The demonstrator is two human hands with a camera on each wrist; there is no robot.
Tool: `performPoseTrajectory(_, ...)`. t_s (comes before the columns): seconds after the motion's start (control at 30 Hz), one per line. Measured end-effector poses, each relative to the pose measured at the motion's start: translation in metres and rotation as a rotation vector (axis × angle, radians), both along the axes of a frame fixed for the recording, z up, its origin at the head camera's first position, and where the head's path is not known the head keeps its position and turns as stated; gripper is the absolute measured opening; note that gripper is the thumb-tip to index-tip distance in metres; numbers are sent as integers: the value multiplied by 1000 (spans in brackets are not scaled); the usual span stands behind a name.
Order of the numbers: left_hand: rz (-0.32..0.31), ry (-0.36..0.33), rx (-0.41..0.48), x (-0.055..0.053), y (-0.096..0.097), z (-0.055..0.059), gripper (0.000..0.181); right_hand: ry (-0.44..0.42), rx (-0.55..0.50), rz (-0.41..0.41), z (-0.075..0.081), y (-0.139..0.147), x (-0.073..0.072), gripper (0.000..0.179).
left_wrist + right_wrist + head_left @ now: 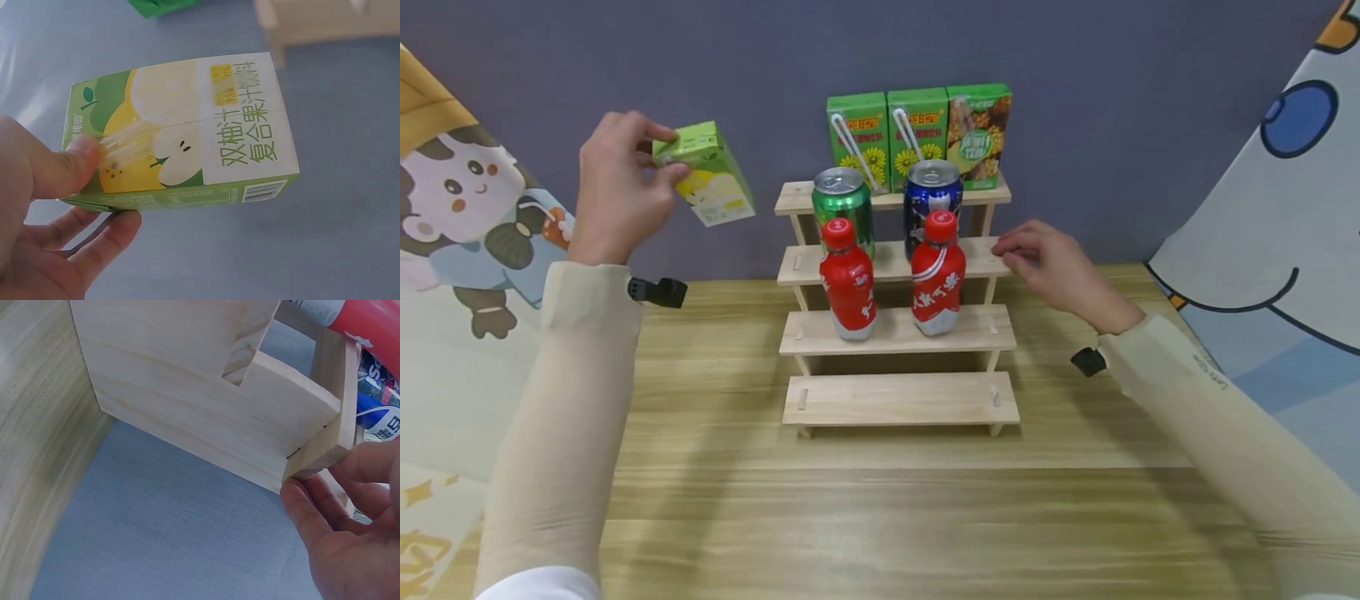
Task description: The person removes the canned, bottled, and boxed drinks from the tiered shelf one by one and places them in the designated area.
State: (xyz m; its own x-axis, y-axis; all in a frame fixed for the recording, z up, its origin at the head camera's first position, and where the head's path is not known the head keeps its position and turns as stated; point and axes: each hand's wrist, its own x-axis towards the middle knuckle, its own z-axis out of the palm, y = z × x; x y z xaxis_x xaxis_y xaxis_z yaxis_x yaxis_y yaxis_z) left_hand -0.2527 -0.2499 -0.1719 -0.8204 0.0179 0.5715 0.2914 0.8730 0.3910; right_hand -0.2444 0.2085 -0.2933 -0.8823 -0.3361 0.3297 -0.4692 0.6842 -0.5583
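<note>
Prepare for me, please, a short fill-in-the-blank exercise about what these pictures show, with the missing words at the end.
1. The person's ____ hand holds a drink carton in the air.
2. On the top step of the wooden rack stand ____ green cartons.
3. Beside the green can stands a ____ can.
4. Both bottles have ____ caps.

Missing words: left; three; blue; red.

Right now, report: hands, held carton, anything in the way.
Left hand pinching juice carton, tilted, off the stand. Right hand gripping stand's right side. No obstruction seen between carton and stand.
</note>
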Motion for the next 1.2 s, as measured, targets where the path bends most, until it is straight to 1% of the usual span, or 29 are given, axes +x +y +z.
performPoseTrajectory(0.13, 7, -69, -9, -2, -15, -15, 34, 4, 10, -7, -1, 2, 0, 19)
performPoseTrajectory(0.23, -12, -119, -7, -6, -23, -28, 34, 9, 9, -10, -1, 4, 0, 19)
performPoseTrajectory(0.3, -31, -152, -15, -10, -26, -39, 33, 16, 12, -11, -1, 5, 0, 19)
performPoseTrajectory(0.4, -68, -219, -32, -18, -30, -59, 34, 21, 12, -14, -1, 6, 0, 19)
performPoseTrajectory(0.53, -108, -305, -71, -30, -33, -89, 34, 28, 16, -16, -1, 6, 0, 19)
performPoseTrajectory(0.67, -117, -368, -85, -41, -33, -117, 31, 15, 12, -19, -1, 5, -1, 19)
performPoseTrajectory(0.77, -113, -406, -81, -49, -31, -135, 29, -9, 5, -23, -1, 4, -1, 20)
performPoseTrajectory(0.87, -110, -440, -67, -56, -28, -147, 27, -13, 7, -29, -2, 3, -1, 20)
performPoseTrajectory(0.93, -121, -449, -56, -60, -26, -153, 26, -6, 10, -30, -2, 2, -1, 20)
performPoseTrajectory(1.07, -139, -437, -32, -67, -23, -163, 24, -6, 7, -23, -1, 1, -1, 21)
performPoseTrajectory(1.2, -137, -431, 1, -72, -23, -170, 24, -8, 5, -18, 0, 0, 0, 21)
